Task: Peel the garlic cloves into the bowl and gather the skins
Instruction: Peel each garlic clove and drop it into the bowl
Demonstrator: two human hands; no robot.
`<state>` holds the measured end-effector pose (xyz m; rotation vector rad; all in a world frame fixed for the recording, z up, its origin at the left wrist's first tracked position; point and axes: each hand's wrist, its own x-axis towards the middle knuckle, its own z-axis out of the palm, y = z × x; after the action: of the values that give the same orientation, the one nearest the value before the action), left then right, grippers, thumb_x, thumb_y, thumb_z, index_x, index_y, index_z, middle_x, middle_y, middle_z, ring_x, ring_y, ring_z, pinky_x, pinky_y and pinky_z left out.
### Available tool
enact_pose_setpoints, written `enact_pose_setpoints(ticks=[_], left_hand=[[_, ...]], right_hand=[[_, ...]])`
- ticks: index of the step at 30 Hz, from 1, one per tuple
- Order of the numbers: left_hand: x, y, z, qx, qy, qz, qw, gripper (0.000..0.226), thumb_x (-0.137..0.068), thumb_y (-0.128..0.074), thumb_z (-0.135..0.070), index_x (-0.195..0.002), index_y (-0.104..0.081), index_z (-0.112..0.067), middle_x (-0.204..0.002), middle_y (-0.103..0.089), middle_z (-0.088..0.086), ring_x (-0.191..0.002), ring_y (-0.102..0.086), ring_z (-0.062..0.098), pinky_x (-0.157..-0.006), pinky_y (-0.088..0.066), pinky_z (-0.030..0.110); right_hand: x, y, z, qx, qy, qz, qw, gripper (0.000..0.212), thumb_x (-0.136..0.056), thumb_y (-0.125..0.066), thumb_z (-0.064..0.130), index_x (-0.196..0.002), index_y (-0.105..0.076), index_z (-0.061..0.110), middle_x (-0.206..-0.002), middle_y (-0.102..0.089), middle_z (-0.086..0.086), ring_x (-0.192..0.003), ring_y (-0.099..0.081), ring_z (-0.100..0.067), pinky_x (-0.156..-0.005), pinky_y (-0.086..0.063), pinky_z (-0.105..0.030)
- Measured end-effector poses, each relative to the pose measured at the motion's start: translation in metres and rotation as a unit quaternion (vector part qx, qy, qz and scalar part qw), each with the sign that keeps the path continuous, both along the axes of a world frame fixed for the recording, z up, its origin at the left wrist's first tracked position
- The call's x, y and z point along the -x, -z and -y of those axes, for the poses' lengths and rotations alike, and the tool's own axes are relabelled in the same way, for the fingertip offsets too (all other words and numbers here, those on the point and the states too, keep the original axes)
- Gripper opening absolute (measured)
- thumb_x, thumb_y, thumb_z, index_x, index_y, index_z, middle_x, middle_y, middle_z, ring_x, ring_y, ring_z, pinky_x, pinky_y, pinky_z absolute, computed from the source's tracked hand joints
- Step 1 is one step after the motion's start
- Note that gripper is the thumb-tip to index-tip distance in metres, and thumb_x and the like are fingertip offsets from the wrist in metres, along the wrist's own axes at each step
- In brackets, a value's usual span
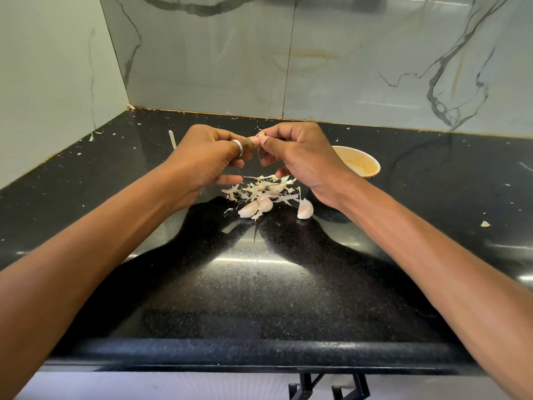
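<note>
Both hands are raised above the heap of skins (pixel 261 189), which lies on the black speckled desk (pixel 259 298). Between them they hold one garlic clove (pixel 262 136), straight over the heap and clear of it. The left hand (pixel 207 160), with a silver ring (pixel 238 147) on one finger, pinches the clove with its thumb and forefinger; its lower fingers (pixel 230 179) stretch loosely towards the heap. The right hand (pixel 300 157) grips the same clove from the other side, its fingers (pixel 269 144) curled in and closed on it. A thin thread of skin hangs from the clove down towards the heap.

Two unpeeled cloves (pixel 255 208) lie touching each other at the near edge of the heap, partly among the skins. A third clove (pixel 305 208) lies alone just right of the heap. The bowl (pixel 360 166) stands to the right of the heap and beyond it, partly hidden behind the right wrist; its pale inside shows a yellowish smear, and whether cloves lie in it cannot be told. A pale strip (pixel 172 140) lies left of the heap and beyond it, and a small scrap of skin (pixel 485 224) lies far to the right of the heap.
</note>
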<state>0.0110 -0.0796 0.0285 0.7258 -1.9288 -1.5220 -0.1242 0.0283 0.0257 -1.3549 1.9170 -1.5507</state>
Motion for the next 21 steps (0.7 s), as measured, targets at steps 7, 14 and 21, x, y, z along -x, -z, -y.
enact_pose_setpoints(ticks=[7, 14, 21], left_hand=[[-0.0014, 0.0000, 0.0000, -0.021, 0.004, -0.001, 1.000, 0.012, -0.095, -0.065, -0.013, -0.097, -0.076, -0.010, -0.091, -0.068, 0.005, -0.081, -0.061, 0.010, -0.059, -0.059, 0.024], [-0.0002, 0.0021, 0.0008, 0.022, 0.027, 0.037, 0.999, 0.015, -0.096, -0.062, -0.011, -0.090, -0.075, -0.013, -0.087, -0.063, 0.006, -0.078, -0.058, 0.010, -0.057, -0.057, 0.023], [0.0008, 0.0083, 0.0057, 0.114, 0.007, 0.092, 0.989, 0.010, -0.094, -0.067, -0.013, -0.089, -0.076, -0.014, -0.093, -0.071, 0.008, -0.083, -0.064, 0.014, -0.060, -0.059, 0.025]], right_hand=[[-0.0013, 0.0022, 0.0014, 0.000, -0.006, -0.002, 1.000, 0.013, -0.099, -0.065, 0.014, -0.092, -0.075, 0.017, -0.084, -0.073, -0.002, -0.076, -0.071, -0.012, -0.055, -0.050, -0.023], [-0.0006, 0.0014, 0.0014, 0.002, 0.000, -0.001, 1.000, 0.011, -0.099, -0.066, 0.016, -0.098, -0.076, 0.012, -0.088, -0.074, -0.003, -0.077, -0.072, -0.011, -0.055, -0.050, -0.021], [0.0044, -0.0039, -0.0001, 0.011, 0.022, 0.003, 1.000, 0.013, -0.099, -0.065, 0.017, -0.101, -0.075, 0.010, -0.087, -0.073, -0.002, -0.078, -0.073, -0.011, -0.056, -0.051, -0.022]])
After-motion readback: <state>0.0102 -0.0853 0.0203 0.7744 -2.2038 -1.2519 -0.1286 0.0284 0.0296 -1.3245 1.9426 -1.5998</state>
